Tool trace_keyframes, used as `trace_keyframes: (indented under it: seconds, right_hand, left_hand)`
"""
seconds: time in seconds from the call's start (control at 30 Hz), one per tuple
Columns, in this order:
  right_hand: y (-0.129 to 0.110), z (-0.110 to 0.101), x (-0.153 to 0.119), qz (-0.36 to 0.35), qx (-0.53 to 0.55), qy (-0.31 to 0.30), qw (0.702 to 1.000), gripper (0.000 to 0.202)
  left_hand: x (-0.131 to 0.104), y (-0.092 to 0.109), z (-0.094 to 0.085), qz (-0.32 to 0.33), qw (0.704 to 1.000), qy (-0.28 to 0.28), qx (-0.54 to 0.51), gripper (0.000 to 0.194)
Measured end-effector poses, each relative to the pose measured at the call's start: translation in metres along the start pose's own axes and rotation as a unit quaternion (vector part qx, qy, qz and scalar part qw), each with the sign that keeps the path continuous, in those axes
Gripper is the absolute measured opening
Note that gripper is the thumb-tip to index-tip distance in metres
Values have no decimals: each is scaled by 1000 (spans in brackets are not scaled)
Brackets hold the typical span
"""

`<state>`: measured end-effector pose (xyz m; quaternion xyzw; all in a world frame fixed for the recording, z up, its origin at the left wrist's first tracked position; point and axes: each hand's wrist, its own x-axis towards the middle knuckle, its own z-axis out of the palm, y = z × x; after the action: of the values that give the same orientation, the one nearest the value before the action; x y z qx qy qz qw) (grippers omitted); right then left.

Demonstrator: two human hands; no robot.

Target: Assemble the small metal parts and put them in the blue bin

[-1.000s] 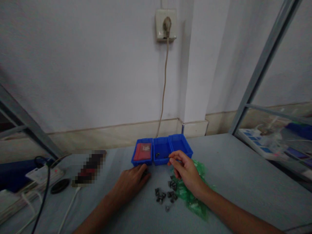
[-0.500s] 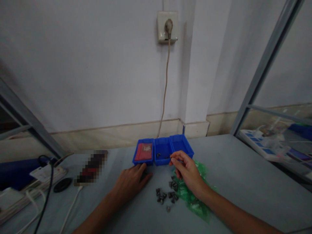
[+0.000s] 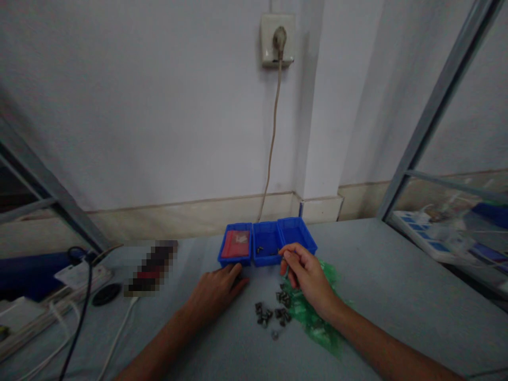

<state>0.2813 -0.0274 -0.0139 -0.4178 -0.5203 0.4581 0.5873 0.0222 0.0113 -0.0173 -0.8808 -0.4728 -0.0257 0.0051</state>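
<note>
My left hand (image 3: 220,286) lies on the table by the front of the left blue bin (image 3: 224,260), its thumb spread away from the fingers. That bin holds a red packet (image 3: 235,244). At the front of the middle blue bin (image 3: 266,233), my right hand (image 3: 304,270) is closed in a pinch; whatever is between the fingertips is too small to make out. A few small dark metal pieces (image 3: 260,249) sit in the middle bin. Below my right hand are loose metal fasteners (image 3: 283,316) in small heaps, beside crumpled green plastic wrap (image 3: 313,323).
A right blue bin (image 3: 296,228) adjoins the middle one. On the left are a pixelated phone-like object (image 3: 153,270) with a white cable (image 3: 119,333), a black disc (image 3: 106,295) and a power strip (image 3: 35,328). Grey metal frames (image 3: 428,116) stand at both sides.
The view has shifted slightly. My right thumb has drawn back a little from the index fingertip. My left hand stays in place, and the bins and fasteners look the same.
</note>
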Motion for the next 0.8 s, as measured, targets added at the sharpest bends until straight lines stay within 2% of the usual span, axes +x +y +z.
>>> trace_keyframes:
  seconds: [0.27, 0.43, 0.7, 0.8]
  right_hand:
    - [-1, -1, 1, 0, -3, 38, 999, 33]
    - [0, -5, 0, -6, -35, 36, 999, 35]
    - [0, -3, -6, -94, -155, 37, 983, 16]
    - [-1, -2, -7, -106, -182, 30, 977, 13]
  left_hand:
    - [0, -4, 3, 7, 1000, 5, -8, 31]
    - [1, -2, -1, 8, 1000, -3, -15, 30]
    - [0, -1, -3, 12, 1000, -5, -15, 26]
    - [0, -1, -3, 10, 1000, -12, -11, 26]
